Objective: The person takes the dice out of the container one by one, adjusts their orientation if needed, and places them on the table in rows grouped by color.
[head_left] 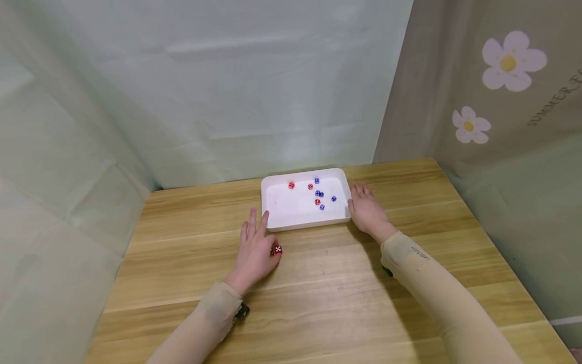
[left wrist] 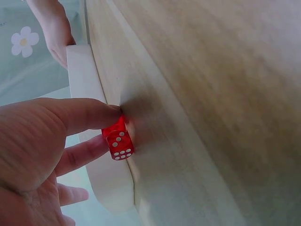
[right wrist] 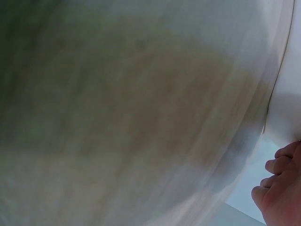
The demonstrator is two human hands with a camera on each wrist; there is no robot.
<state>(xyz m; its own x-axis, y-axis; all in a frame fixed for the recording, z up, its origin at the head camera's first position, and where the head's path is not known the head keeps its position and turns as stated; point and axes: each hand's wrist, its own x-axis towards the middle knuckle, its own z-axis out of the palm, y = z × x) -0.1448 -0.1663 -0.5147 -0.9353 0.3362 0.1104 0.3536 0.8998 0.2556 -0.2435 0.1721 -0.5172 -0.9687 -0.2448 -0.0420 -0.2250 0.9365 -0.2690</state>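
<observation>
Near the front left corner of a white tray (head_left: pixel 288 212), my left hand (head_left: pixel 256 254) pinches red dice between thumb and index finger, its other fingers spread. In the left wrist view one red die (left wrist: pixel 120 145) shows plainly, with more red partly hidden behind it, apparently a second die. They are low over the wooden table; whether they touch it I cannot tell. My right hand (head_left: pixel 367 210) rests against the tray's right end, fingers extended. Inside the tray lie three red dice, one of them a red die (head_left: pixel 291 185) at the back, and several blue dice (head_left: pixel 334 198), mostly toward the right.
The tray stands near the back edge of the wooden table (head_left: pixel 327 303). Pale sheets (head_left: pixel 273 91) hang behind and at the left. At the right hangs a cloth with white flowers (head_left: pixel 471 125).
</observation>
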